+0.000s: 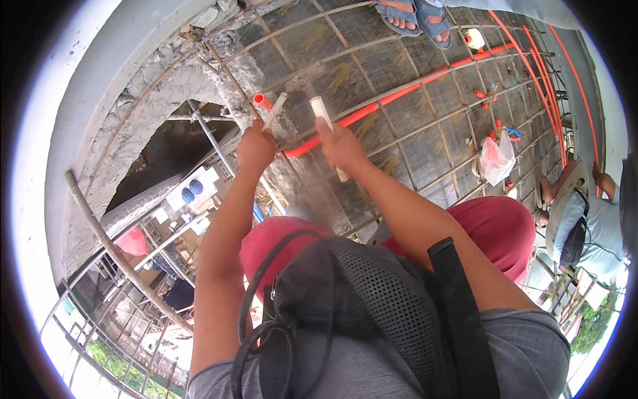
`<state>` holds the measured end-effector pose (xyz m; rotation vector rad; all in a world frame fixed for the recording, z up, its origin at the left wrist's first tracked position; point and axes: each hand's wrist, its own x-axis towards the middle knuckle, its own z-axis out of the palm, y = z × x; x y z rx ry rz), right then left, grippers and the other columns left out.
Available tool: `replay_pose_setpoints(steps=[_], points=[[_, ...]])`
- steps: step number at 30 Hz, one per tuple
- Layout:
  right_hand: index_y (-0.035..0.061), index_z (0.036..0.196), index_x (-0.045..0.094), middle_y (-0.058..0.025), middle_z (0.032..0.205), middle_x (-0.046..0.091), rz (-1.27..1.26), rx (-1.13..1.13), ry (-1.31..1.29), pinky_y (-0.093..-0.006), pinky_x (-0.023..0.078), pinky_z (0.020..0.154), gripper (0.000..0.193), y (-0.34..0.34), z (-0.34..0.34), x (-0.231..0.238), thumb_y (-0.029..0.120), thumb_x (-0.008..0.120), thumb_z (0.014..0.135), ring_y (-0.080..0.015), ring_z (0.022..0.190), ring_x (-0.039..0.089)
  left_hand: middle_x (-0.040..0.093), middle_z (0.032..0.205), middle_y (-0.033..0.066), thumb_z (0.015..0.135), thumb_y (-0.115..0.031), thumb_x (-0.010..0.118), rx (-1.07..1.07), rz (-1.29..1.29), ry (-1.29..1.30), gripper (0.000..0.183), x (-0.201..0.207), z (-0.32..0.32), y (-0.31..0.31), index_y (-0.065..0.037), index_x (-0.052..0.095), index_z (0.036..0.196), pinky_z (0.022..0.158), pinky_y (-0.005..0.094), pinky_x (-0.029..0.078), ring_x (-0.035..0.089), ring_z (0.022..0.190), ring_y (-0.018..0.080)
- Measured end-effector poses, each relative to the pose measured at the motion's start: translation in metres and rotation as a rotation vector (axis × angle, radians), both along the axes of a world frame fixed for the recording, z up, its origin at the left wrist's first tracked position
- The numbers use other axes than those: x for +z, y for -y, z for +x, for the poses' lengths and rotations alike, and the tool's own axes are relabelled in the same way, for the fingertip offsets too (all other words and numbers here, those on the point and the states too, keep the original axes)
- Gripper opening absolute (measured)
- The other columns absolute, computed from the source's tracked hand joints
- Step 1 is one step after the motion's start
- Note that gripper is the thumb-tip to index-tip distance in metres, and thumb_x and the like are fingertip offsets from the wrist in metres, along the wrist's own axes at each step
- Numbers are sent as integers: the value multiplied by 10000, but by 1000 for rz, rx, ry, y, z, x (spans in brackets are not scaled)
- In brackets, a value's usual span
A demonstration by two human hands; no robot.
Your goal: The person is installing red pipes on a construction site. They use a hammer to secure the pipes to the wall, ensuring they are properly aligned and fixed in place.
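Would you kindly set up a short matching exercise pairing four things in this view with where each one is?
Things:
1. white tube piece
2. second white tube
3. white plastic bag
4. sandalled feet

Places:
A. top edge, on the rebar mesh
B. in the right hand
C. in the left hand
D. lying on the mesh at right

Pairs: 1-C, 2-B, 3-D, 4-A

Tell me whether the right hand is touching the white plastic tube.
Touching: the head view shows the right hand wrapped around the white plastic tube, which sticks out above and below its fist.
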<state>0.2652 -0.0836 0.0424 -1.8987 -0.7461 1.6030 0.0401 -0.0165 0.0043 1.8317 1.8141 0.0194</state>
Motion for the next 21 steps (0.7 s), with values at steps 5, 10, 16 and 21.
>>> replay_pose_setpoints(steps=[5, 10, 16, 21], points=[[-18, 1135, 709, -245, 998, 750, 102, 74, 205, -517, 534, 932, 782, 0, -11, 9, 725, 474, 1072, -457, 1041, 719, 759, 1086, 294, 1043, -266, 657, 102, -10, 70, 293, -7, 0, -5, -27, 644, 1212, 924, 585, 548, 720, 1057, 505], [-3, 1201, 723, -275, 1074, 753, 158, -30, 350, -531, 546, 934, 769, -1, -35, -2, 705, 446, 1087, -465, 1063, 723, 755, 1071, 303, 1048, -249, 643, 118, 1, 38, 265, -6, 8, -6, -20, 635, 1180, 915, 605, 539, 718, 1055, 510], [-13, 1177, 713, -283, 1074, 742, 9, 173, 321, -565, 538, 947, 763, -1, -50, -34, 684, 413, 1102, -486, 1073, 713, 725, 1153, 269, 1069, -244, 594, 73, -59, -10, 252, 2, 12, -7, -46, 575, 1224, 911, 604, 548, 715, 1079, 488], [-29, 1206, 695, -313, 1108, 723, 46, 17, 340, -561, 523, 979, 742, 4, -39, -21, 643, 392, 1122, -512, 1113, 684, 716, 1166, 268, 1070, -245, 592, 90, -67, -22, 256, 4, 12, -6, -44, 573, 1227, 913, 604, 549, 714, 1090, 487]])
